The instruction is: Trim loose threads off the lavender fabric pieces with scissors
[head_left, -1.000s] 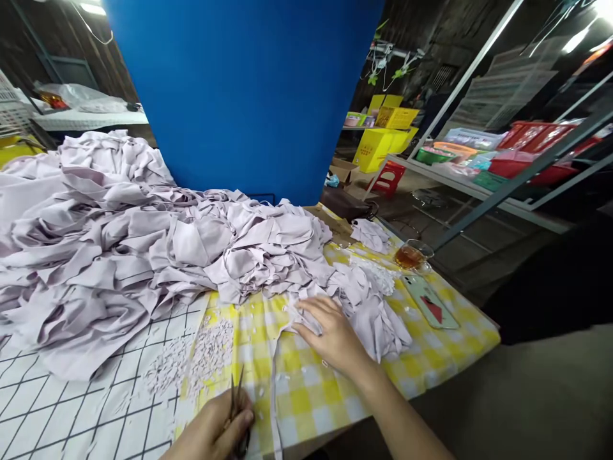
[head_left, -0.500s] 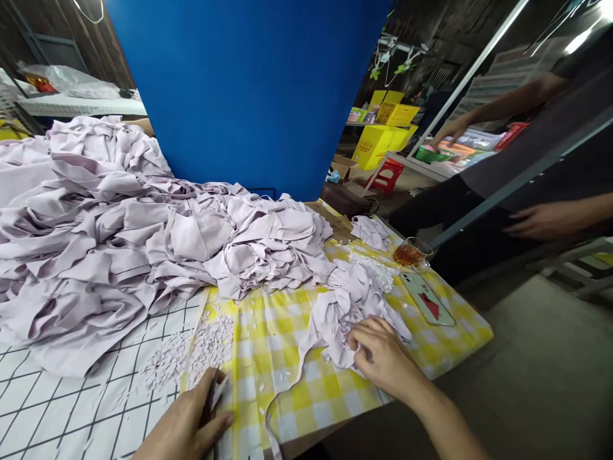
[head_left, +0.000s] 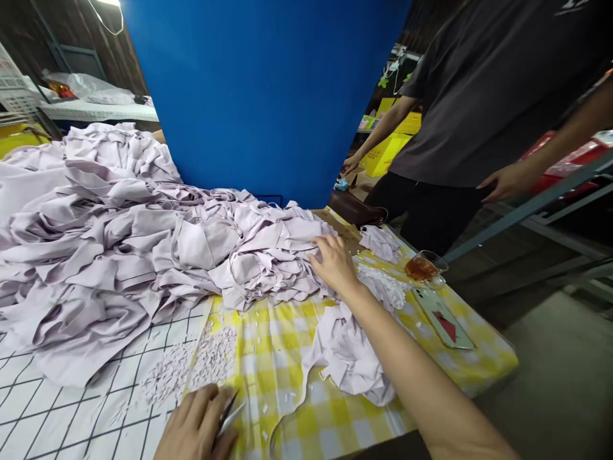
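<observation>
My left hand (head_left: 196, 425) rests at the table's front, its fingers closed round a pair of thread snips (head_left: 230, 415) whose two pointed blades stick out to the right. Beyond it lie many tiny pale fabric snippets (head_left: 213, 358). My right hand (head_left: 334, 263) is stretched forward over the right end of a large heap of pale lilac fabric pieces (head_left: 201, 246), fingers spread; whether they touch the cloth I cannot tell. Under my right forearm sits a smaller bunch of the same fabric (head_left: 349, 358), partly hidden, with a thin strip (head_left: 304, 396) trailing toward the front edge.
A phone (head_left: 445, 319) and a glass cup of brown drink (head_left: 424, 267) stand on the yellow checked tablecloth (head_left: 287, 338) at the right. A brown bag (head_left: 352, 207) lies behind. A blue panel (head_left: 268, 96) rises at the back. A person (head_left: 479, 108) stands beyond the right edge.
My right hand has left the small fabric bunch and reached forward to the big heap. My left hand keeps the snips, turned slightly. The other person has moved left, nearer the table.
</observation>
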{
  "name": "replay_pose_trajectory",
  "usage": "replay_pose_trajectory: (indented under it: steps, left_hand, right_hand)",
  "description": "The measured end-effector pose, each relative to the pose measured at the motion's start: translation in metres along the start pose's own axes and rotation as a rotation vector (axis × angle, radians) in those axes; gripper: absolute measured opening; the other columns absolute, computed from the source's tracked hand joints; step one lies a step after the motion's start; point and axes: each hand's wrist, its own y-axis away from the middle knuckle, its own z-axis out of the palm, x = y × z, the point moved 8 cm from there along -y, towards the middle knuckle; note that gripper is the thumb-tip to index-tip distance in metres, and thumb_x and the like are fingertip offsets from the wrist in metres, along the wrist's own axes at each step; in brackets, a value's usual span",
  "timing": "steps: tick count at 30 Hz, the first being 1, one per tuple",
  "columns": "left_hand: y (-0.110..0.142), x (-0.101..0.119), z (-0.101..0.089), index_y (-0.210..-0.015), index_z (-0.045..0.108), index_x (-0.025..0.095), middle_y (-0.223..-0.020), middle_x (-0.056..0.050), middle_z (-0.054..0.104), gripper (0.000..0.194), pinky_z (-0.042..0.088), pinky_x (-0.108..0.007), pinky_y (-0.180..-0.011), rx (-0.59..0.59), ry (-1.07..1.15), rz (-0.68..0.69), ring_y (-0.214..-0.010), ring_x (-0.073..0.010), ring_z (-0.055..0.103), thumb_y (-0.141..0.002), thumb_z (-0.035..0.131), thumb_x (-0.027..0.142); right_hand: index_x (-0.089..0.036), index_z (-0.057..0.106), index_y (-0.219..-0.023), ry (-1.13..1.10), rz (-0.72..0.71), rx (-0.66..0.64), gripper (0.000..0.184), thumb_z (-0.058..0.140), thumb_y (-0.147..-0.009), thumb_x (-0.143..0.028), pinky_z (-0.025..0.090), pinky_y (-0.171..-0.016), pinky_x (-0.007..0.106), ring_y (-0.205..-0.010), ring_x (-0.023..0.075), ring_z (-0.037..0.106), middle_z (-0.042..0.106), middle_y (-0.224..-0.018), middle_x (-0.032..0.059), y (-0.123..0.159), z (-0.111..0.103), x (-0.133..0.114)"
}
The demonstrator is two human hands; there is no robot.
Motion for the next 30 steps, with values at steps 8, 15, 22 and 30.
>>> replay_pose_trajectory:
  steps: [8, 15, 22, 30]
  left_hand:
    - [-0.116, 0.036, -0.032, -0.12, 0.057, 0.017, -0.109, -0.015, 0.067, 0.023, 0.057, -0.043, -0.081, 0.065, 0.306, 0.038, -0.098, -0.0284, 0.064, -0.098, 0.054, 0.021]
    - [-0.153, 0.011, -0.024, -0.111, 0.058, 0.021, -0.106, -0.009, 0.063, 0.015, 0.055, -0.038, -0.085, 0.113, 0.546, -0.066, -0.098, -0.0237, 0.064, -0.096, 0.057, 0.021]
    - [-0.207, -0.056, -0.001, -0.092, 0.06, 0.017, -0.096, -0.009, 0.058, 0.014, 0.049, -0.041, -0.09, 0.262, 0.541, -0.319, -0.094, -0.0249, 0.059, -0.084, 0.052, 0.009]
    - [-0.211, -0.027, 0.021, -0.069, 0.055, 0.019, -0.066, 0.0, 0.051, 0.007, 0.041, -0.031, -0.071, -0.029, 0.728, -0.329, -0.071, -0.019, 0.048, -0.073, 0.054, 0.013]
  right_hand:
    - [-0.017, 0.067, -0.117, 0.044, -0.127, -0.047, 0.031, 0.065, -0.086, -0.023, 0.036, -0.103, 0.046, -0.114, 0.0334, 0.053, 0.068, -0.118, 0.0143, -0.037, 0.031, -0.056]
    - [-0.019, 0.067, -0.097, 0.004, -0.081, 0.048, 0.025, 0.05, -0.083, -0.007, 0.044, -0.09, 0.038, -0.097, 0.0279, 0.06, 0.069, -0.097, 0.0098, 0.006, -0.013, -0.014]
    - [-0.021, 0.062, -0.088, -0.059, -0.06, 0.101, 0.018, 0.05, -0.081, -0.011, 0.048, -0.08, 0.036, -0.088, 0.027, 0.062, 0.066, -0.088, 0.0081, 0.044, -0.011, 0.012]
    - [-0.023, 0.061, -0.087, -0.104, -0.041, 0.126, 0.016, 0.052, -0.079, -0.012, 0.048, -0.08, 0.036, -0.088, 0.0266, 0.063, 0.067, -0.088, 0.0071, 0.043, -0.006, 0.02]
